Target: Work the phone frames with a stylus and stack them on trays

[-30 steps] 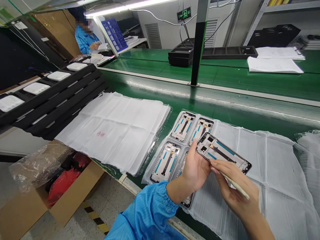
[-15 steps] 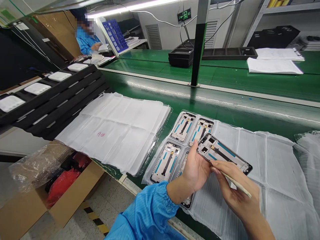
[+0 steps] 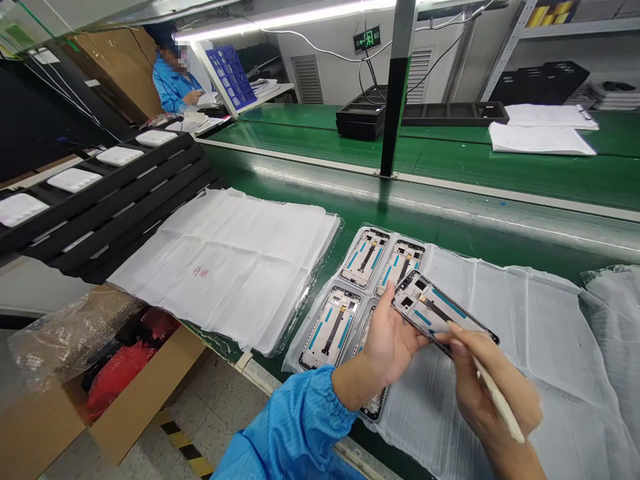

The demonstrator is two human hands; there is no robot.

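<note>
My left hand is closed around one end of a phone screen frame, holding it tilted above the tray. This frame has a black rim, blue strips and a dark ribbon cable on its inner side. In my right hand is a pale stick-shaped tool, its front end hidden behind my fingers at the frame's near edge. Several similar frames lie in a clear plastic tray to the left, among them a front one and a back one. My left forearm partly covers others.
A white sheet with red writing covers a stack on the left. Black trays stand beyond it. An open cardboard box is below the bench edge. A metal post rises behind. Another person sits far left.
My right hand has moved slightly right and toward me along the frame's near edge, and the tool now points more steeply. My left hand keeps hold of the frame.
</note>
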